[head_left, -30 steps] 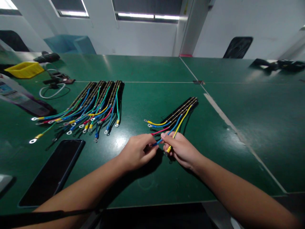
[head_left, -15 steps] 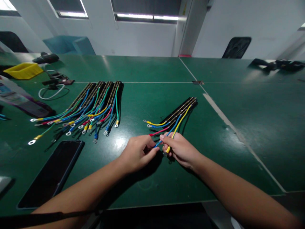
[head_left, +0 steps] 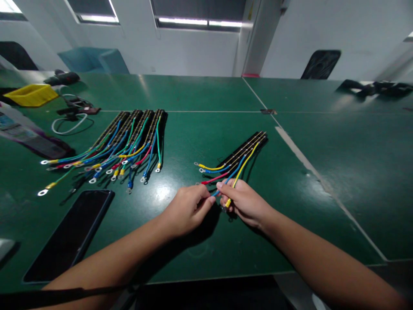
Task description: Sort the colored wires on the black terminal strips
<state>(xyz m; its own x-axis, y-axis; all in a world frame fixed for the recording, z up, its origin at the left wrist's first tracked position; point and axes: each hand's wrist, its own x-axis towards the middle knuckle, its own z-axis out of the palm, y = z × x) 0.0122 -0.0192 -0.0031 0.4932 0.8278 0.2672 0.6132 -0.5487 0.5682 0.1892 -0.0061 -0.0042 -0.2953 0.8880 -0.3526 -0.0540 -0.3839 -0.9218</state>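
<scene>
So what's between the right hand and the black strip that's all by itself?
In the head view, a blue wire and a yellow wire stretch from the black strip to the right hand.

kinda dim in here tbh. white walls (head_left: 200, 54), dark blinds (head_left: 198, 9) with bright light underneath, teal seat (head_left: 92, 60) past the far edge of the green table (head_left: 193, 94) on the left, black chair (head_left: 321, 65) past it on the right.
</scene>
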